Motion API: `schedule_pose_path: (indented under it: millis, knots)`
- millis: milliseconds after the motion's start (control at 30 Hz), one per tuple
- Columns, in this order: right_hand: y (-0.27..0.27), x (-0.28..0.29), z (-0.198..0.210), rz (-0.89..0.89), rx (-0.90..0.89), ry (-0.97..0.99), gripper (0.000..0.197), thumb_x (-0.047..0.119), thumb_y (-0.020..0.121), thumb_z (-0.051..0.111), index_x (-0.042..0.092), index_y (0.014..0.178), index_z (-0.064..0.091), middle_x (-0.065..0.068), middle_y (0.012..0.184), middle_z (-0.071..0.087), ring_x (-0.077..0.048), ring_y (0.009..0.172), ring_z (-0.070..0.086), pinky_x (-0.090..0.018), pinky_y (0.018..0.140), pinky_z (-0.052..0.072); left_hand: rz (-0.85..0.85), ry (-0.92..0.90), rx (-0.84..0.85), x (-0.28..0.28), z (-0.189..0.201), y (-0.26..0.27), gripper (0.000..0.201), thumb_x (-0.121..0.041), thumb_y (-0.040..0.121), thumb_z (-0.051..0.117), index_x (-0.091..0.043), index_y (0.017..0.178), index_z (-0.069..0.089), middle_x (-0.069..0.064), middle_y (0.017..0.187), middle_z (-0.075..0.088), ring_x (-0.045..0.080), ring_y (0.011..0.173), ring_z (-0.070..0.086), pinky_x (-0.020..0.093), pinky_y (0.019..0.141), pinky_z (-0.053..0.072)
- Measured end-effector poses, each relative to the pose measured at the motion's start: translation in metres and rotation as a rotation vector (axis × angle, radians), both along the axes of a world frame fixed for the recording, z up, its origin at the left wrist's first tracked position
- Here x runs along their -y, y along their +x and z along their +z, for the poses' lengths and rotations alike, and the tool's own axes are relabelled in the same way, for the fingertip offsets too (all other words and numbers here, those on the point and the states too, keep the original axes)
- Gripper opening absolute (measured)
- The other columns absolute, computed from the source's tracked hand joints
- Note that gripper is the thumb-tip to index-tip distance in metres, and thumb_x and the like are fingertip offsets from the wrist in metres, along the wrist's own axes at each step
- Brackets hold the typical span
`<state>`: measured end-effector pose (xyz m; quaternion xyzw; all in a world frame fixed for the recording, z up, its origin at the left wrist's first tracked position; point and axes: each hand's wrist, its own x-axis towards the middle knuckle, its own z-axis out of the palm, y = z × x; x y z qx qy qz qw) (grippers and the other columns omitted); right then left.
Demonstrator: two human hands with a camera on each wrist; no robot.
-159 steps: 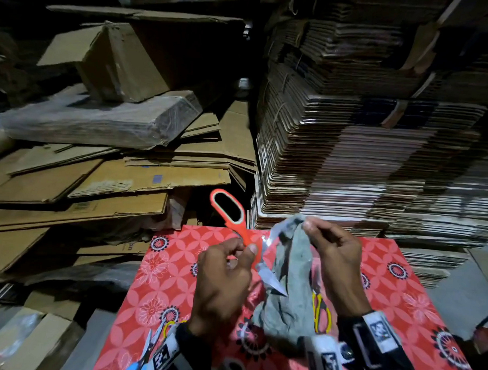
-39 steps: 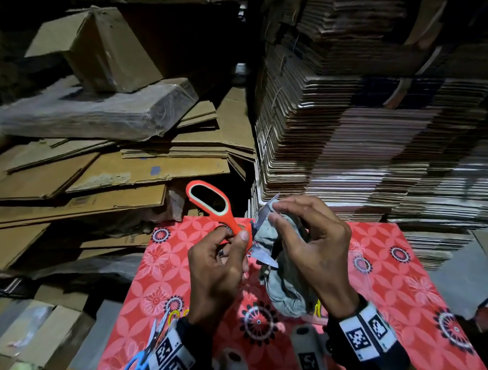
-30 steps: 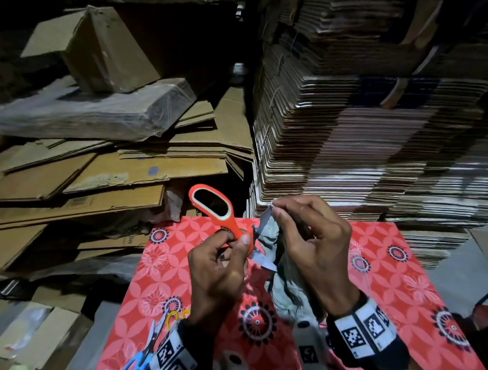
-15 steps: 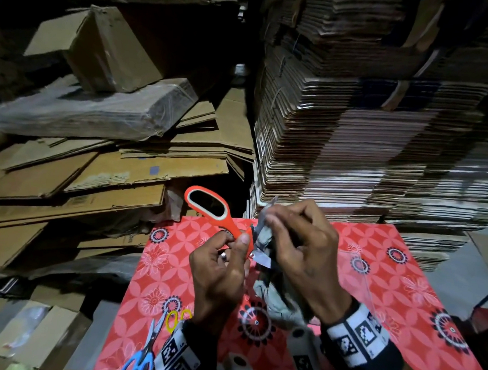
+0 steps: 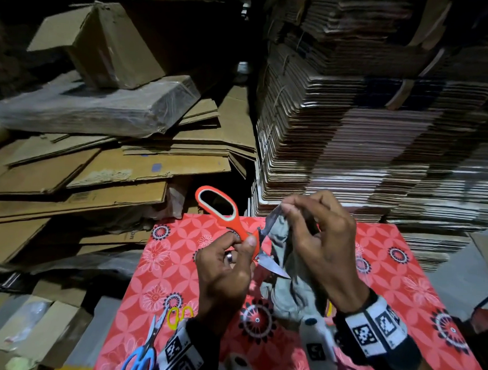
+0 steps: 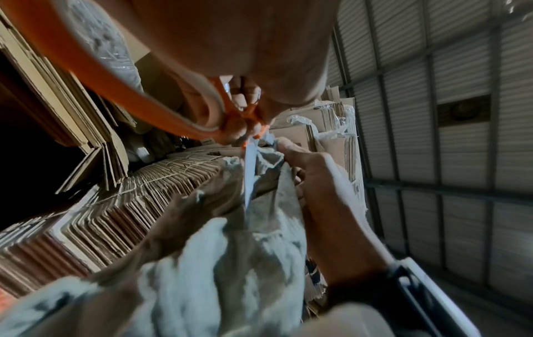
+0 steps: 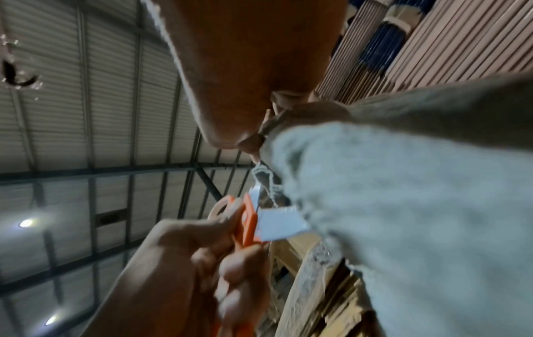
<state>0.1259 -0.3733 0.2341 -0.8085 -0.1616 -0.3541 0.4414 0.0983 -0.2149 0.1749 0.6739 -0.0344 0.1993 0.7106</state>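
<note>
**Head view:** your left hand [image 5: 225, 270] clamped on orange scissors [image 5: 242, 226] at pivot. Handle loop points up and away from grip; blades spread toward your right. Your right hand [image 5: 321, 244] pinches grey cloth [image 5: 291, 290] round upper blade. Rest of cloth hangs below pinch, above red patterned table [image 5: 172, 265].

**Left wrist view:** blade's long axis runs straight out from left grip into cloth folds, right fingers alongside.

**Right wrist view:** blades just beyond pinch, touching cloth edge.

**Judgement:** next wipe likely follows blade axis, pivot to tip; right hand nearer.
</note>
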Motion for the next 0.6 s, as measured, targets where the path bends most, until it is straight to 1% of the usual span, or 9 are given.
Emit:
schedule_pose_path:
  millis: [133, 200, 267, 400, 467, 500, 533, 567, 600]
  knots:
    - [-0.017, -0.01, -0.007, 0.096, -0.04, -0.096, 0.009, 0.008, 0.094, 0.074, 0.013, 0.099, 0.079, 0.0, 0.082, 0.053, -0.008, 0.075, 0.054, -0.016, 0.068, 0.041, 0.015, 0.04, 0.0, -0.003, -0.004, 0.001, 0.044, -0.042, 0.092, 0.067, -0.019, 0.062, 0.045, -0.008, 0.046, 0.035, 0.015, 0.04, 0.036, 0.034, 0.036, 0.029]
    - [-0.012, -0.004, -0.008, 0.089, -0.043, -0.084, 0.009, 0.007, 0.092, 0.076, 0.013, 0.097, 0.08, 0.005, 0.081, 0.05, 0.0, 0.075, 0.052, -0.01, 0.069, 0.037, 0.019, 0.066, 0.014, -0.001, -0.002, -0.001, 0.045, -0.037, 0.094, 0.067, -0.018, 0.062, 0.043, -0.011, 0.047, 0.033, 0.014, 0.04, 0.033, 0.028, 0.038, 0.027]
    - [-0.005, 0.001, -0.002, 0.02, -0.042, -0.025, 0.008, 0.009, 0.093, 0.076, 0.015, 0.098, 0.08, 0.008, 0.079, 0.047, 0.001, 0.072, 0.05, -0.008, 0.068, 0.034, 0.026, 0.081, 0.013, 0.003, 0.0, 0.0, 0.042, -0.027, 0.095, 0.065, -0.022, 0.061, 0.043, -0.013, 0.049, 0.031, 0.009, 0.041, 0.029, 0.02, 0.041, 0.023]
    - [-0.015, -0.009, -0.003, 0.064, -0.063, -0.058, 0.009, 0.004, 0.093, 0.076, 0.012, 0.096, 0.08, 0.003, 0.081, 0.053, -0.001, 0.074, 0.052, -0.009, 0.07, 0.037, 0.011, 0.038, 0.015, 0.002, 0.0, -0.001, 0.043, -0.031, 0.094, 0.067, -0.016, 0.062, 0.043, -0.005, 0.048, 0.034, 0.014, 0.041, 0.031, 0.02, 0.044, 0.026]
    - [-0.011, -0.004, -0.004, 0.066, -0.07, -0.057, 0.01, 0.005, 0.092, 0.077, 0.014, 0.095, 0.08, 0.003, 0.08, 0.052, 0.0, 0.074, 0.052, -0.008, 0.069, 0.035, 0.034, 0.105, 0.046, -0.001, -0.001, -0.002, 0.042, -0.03, 0.095, 0.067, -0.023, 0.059, 0.045, -0.006, 0.047, 0.035, 0.009, 0.04, 0.032, 0.018, 0.043, 0.026]
    - [-0.006, 0.001, -0.003, 0.041, -0.072, -0.036, 0.01, 0.007, 0.092, 0.077, 0.016, 0.096, 0.08, 0.004, 0.078, 0.051, 0.0, 0.072, 0.051, -0.009, 0.068, 0.034, 0.037, 0.126, 0.05, -0.001, -0.001, -0.002, 0.043, -0.031, 0.095, 0.067, -0.025, 0.059, 0.045, -0.005, 0.046, 0.035, 0.01, 0.04, 0.033, 0.02, 0.042, 0.026]
    - [-0.004, 0.004, -0.001, 0.014, -0.07, -0.019, 0.01, 0.009, 0.093, 0.076, 0.017, 0.097, 0.08, 0.004, 0.078, 0.05, -0.001, 0.071, 0.05, -0.009, 0.066, 0.034, 0.038, 0.131, 0.042, -0.001, -0.001, -0.002, 0.043, -0.035, 0.095, 0.067, -0.026, 0.059, 0.044, -0.003, 0.046, 0.036, 0.018, 0.038, 0.034, 0.025, 0.041, 0.027]
    - [-0.003, 0.004, 0.0, 0.005, -0.066, -0.013, 0.009, 0.009, 0.093, 0.076, 0.017, 0.098, 0.079, 0.002, 0.078, 0.05, -0.002, 0.07, 0.05, -0.01, 0.065, 0.034, 0.035, 0.122, 0.028, 0.0, -0.002, -0.002, 0.043, -0.039, 0.095, 0.066, -0.025, 0.06, 0.044, 0.004, 0.047, 0.036, 0.025, 0.038, 0.035, 0.031, 0.04, 0.029]
    - [-0.006, 0.001, -0.001, 0.017, -0.067, -0.021, 0.009, 0.009, 0.093, 0.075, 0.015, 0.098, 0.079, 0.001, 0.079, 0.051, -0.003, 0.07, 0.05, -0.01, 0.065, 0.035, 0.032, 0.114, 0.017, 0.0, -0.002, -0.003, 0.043, -0.042, 0.094, 0.065, -0.025, 0.06, 0.045, 0.008, 0.047, 0.036, 0.028, 0.038, 0.036, 0.036, 0.039, 0.03]
